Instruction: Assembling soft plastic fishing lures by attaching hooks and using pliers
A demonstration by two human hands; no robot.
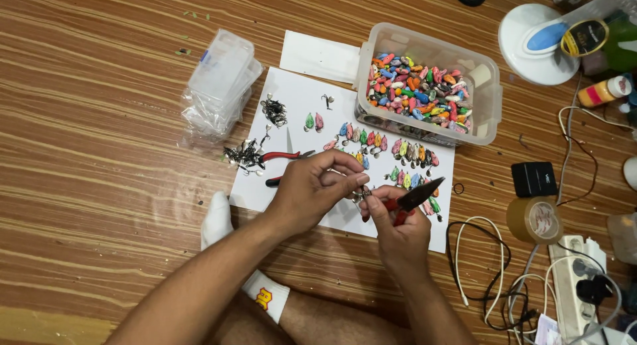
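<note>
My left hand (pixel 312 189) pinches a small metal fitting (pixel 361 195) between thumb and fingers, over a white sheet (pixel 292 113) on the wooden floor. My right hand (pixel 398 229) grips red-handled pliers (pixel 417 196), black jaws pointing up and right, and its fingertips also touch the fitting. Rows of small coloured lure bodies (pixel 398 152) lie on the sheet just beyond my hands. Another pair of red-handled pliers (pixel 282 158) rests on the sheet, left of my left hand, beside a heap of metal hooks (pixel 244 156).
A clear tub (pixel 488 96) full of coloured lure bodies stands behind the sheet. Stacked clear plastic cases (pixel 219 86) lie at the left. On the right are a tape roll (pixel 534 220), a black box (pixel 534 179), cables (pixel 478 265), a power strip (pixel 577 285) and bottles. My socked foot (pixel 217 222) rests near the sheet.
</note>
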